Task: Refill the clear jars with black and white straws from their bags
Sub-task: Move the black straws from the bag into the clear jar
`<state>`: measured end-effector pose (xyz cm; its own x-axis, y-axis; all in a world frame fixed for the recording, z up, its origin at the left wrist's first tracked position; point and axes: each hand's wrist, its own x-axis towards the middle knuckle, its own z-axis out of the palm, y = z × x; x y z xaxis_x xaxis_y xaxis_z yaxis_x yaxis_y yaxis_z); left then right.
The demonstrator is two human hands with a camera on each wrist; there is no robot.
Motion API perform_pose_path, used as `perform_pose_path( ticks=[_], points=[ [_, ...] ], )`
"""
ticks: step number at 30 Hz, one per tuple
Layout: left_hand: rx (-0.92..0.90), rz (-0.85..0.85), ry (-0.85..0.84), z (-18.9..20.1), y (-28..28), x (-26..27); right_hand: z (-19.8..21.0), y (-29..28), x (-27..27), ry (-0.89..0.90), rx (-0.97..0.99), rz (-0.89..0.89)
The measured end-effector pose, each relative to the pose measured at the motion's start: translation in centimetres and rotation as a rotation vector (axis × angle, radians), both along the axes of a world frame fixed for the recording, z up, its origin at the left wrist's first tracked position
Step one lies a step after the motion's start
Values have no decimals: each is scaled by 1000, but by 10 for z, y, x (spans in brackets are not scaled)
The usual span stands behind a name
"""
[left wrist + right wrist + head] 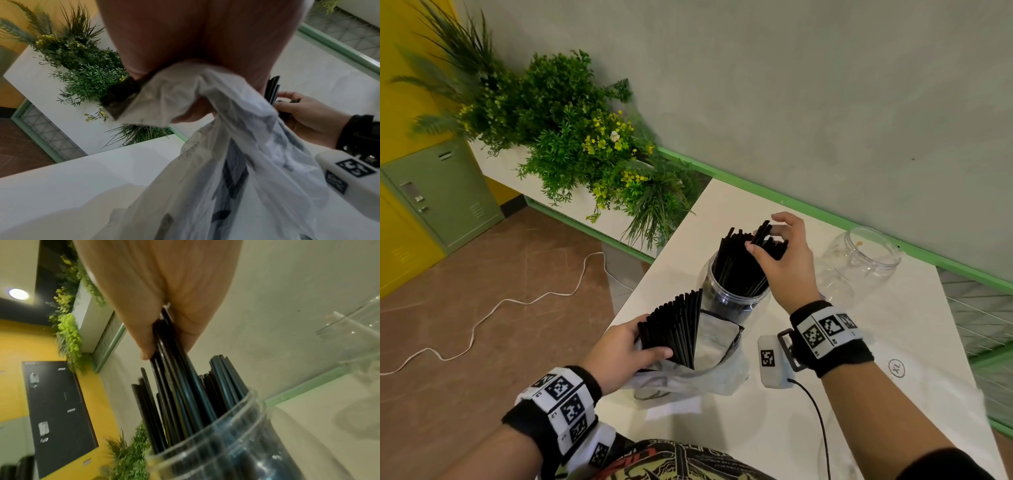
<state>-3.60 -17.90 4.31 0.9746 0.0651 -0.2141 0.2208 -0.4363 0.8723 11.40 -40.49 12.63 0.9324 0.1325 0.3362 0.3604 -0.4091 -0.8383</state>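
Observation:
A clear jar [736,298] stands on the white table [859,394], packed with upright black straws [739,267]. My right hand [774,246] pinches a small bunch of those straws at their tops; in the right wrist view the fingers [164,313] hold the bunch [170,369] above the jar rim [226,426]. My left hand [633,346] grips a translucent plastic bag [715,356] with a fan of black straws [678,325] sticking out. The left wrist view shows the bag [236,146] hanging under my palm. A second clear jar [859,263] stands at the right with no straws in it.
A white planter box with green plants [571,150] borders the table's far left. A green-edged wall rail [825,212] runs behind the jars. A white wrist camera unit [770,359] with a black cable hangs under my right wrist. A white cord [500,305] lies on the brown floor.

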Motion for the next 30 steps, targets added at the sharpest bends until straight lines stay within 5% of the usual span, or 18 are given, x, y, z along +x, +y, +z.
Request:
perform_pose_path(
  ticks=[9,15,20,30],
  points=[
    [7,-9,-9,1,0,1,-14,-13,-6,-35,-345,250],
    [-2,-3,-8,2,0,1,-19,-12,-6,-64,-146,59],
    [-22,10,1,2,0,-1,-22,-21,-12,-123,-236,87],
    [-37,0,10,1,0,0,-18,-33,-11,-161,-34,-104]
  ],
)
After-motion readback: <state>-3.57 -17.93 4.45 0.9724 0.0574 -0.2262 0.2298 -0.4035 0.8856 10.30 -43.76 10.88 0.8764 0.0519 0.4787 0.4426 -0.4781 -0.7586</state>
